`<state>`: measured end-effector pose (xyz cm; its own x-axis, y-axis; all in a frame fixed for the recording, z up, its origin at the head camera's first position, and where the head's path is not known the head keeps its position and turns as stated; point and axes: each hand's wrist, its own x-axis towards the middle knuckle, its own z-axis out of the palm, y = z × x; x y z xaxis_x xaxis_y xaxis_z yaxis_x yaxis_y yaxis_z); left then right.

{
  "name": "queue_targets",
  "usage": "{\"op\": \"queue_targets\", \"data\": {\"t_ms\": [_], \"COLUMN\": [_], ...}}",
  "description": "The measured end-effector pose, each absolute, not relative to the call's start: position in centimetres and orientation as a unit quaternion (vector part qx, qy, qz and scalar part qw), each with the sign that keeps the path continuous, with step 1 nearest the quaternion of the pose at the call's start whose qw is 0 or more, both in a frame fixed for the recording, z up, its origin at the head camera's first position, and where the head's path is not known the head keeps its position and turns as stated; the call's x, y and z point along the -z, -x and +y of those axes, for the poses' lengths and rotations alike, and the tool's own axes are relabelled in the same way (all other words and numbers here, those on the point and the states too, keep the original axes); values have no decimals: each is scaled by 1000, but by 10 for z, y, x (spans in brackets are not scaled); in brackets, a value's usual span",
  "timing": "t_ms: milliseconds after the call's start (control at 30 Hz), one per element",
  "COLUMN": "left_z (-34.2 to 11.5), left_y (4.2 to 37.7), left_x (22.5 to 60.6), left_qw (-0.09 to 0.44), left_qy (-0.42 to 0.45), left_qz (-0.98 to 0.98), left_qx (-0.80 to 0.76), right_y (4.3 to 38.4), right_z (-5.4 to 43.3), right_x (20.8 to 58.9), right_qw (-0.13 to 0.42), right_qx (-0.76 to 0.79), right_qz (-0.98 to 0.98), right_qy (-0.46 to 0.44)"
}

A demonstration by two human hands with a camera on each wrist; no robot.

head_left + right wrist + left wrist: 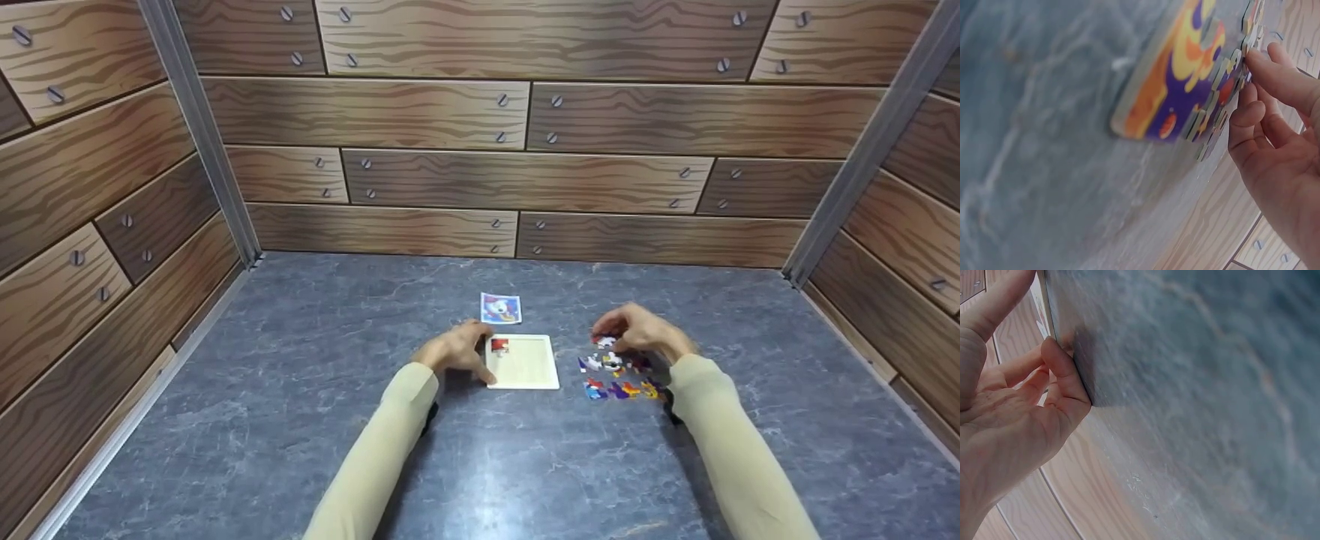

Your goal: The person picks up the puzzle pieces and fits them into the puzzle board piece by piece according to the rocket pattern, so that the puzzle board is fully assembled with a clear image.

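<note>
Spreading wide, left hand (454, 349) touched a pale tray (527, 367) at its left side; right hand (648, 331) bent over puzzle pieces (631, 390), could not tell if it held any.

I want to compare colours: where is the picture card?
In the head view, the picture card lies just beyond the cream puzzle tray, left of the loose puzzle pieces.
</note>
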<state>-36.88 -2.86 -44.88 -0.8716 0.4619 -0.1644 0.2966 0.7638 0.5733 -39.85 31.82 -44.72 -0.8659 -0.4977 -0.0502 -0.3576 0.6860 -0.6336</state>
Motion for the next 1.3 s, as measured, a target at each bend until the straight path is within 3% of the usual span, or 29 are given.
{"op": "queue_targets", "data": {"t_ms": [700, 967, 1300], "left_z": [-30, -29, -29], "left_y": [369, 370, 370], "left_x": [448, 446, 448], "left_qw": [152, 149, 153], "left_qy": [-197, -202, -196], "left_qz": [927, 928, 928], "left_qx": [-279, -274, -278], "right_y": [396, 396, 392], "right_z": [315, 309, 290], "right_x": [444, 443, 437], "right_qw": [71, 61, 101], "right_qx": [349, 369, 363], "right_qz": [922, 911, 914], "right_qy": [154, 172, 149]}}
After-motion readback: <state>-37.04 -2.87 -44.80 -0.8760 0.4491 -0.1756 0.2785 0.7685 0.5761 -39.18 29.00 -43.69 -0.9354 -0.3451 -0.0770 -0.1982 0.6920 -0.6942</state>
